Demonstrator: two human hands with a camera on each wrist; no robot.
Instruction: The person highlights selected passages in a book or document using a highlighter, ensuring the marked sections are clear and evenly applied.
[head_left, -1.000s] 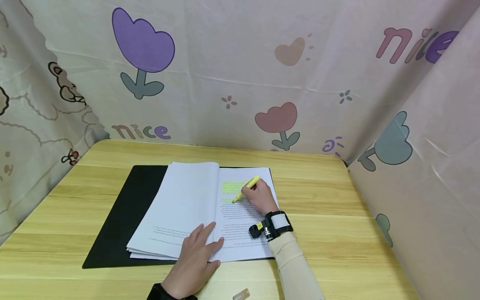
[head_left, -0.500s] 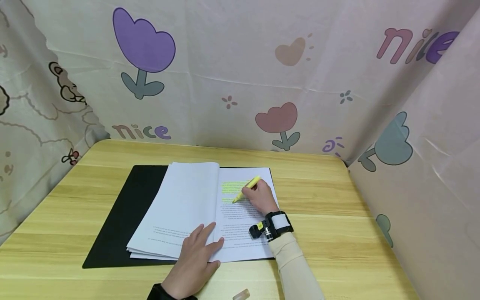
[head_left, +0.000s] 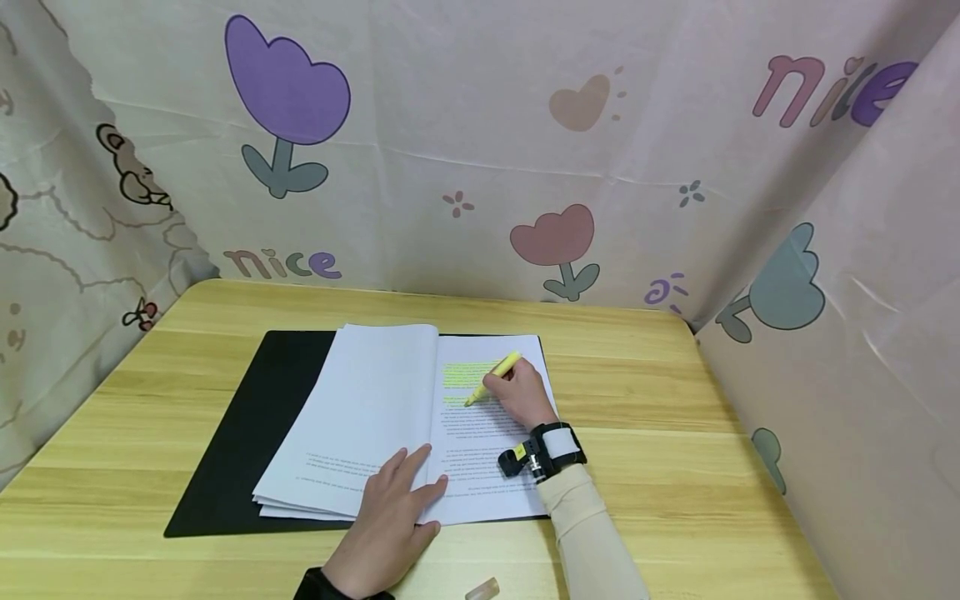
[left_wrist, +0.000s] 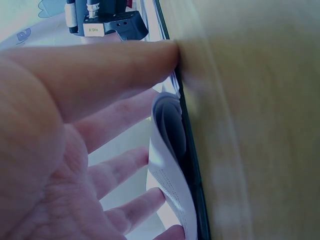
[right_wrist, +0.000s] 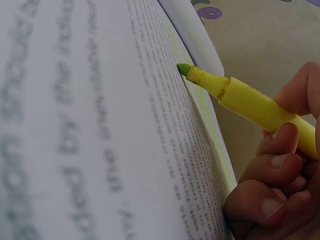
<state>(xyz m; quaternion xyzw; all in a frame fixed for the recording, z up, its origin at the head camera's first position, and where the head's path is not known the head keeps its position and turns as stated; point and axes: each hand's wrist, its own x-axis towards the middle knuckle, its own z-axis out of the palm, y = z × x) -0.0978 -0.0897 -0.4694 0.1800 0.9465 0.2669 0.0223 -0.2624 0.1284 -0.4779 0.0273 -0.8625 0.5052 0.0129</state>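
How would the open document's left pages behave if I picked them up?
The left pages would likely flop: the left wrist view shows them curling. They may fan apart, as their near edges lie staggered. The left hand rests on them, so that spot might resist lifting.

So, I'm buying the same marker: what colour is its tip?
The tip is green, on a yellow marker; the right wrist view shows it best.

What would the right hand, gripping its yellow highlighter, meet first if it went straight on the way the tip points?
Most likely the printed page: the yellow highlighter in the right hand slants down toward it, tip leading. Whether the tip touches it is unclear.
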